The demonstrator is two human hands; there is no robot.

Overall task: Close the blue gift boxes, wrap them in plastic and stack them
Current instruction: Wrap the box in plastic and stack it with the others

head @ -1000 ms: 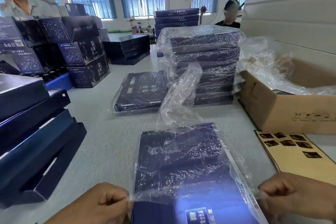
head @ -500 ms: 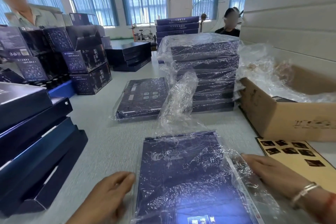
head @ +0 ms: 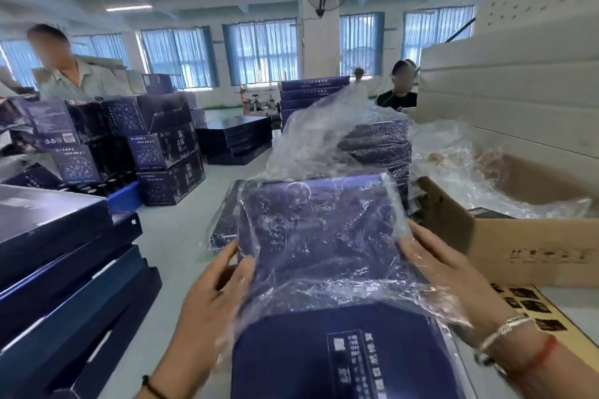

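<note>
Bagged box (head: 321, 236) now lifted off table, both hands.

Right wrist: silver bangles (head: 509, 329), red string (head: 539, 355); left wrist: dark cord (head: 152, 387).

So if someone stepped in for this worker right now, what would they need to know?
Left hand and right hand each grip a side of a closed blue gift box, tilted up off the table.
The plastic bag covers its far part; the near end is still bare, and loose film trails off the far end.
One wrapped box lies just behind; the wrapped stack stands beyond.
Left: finish wrapping this box, stack it, then do the unwrapped boxes on the left.
</note>
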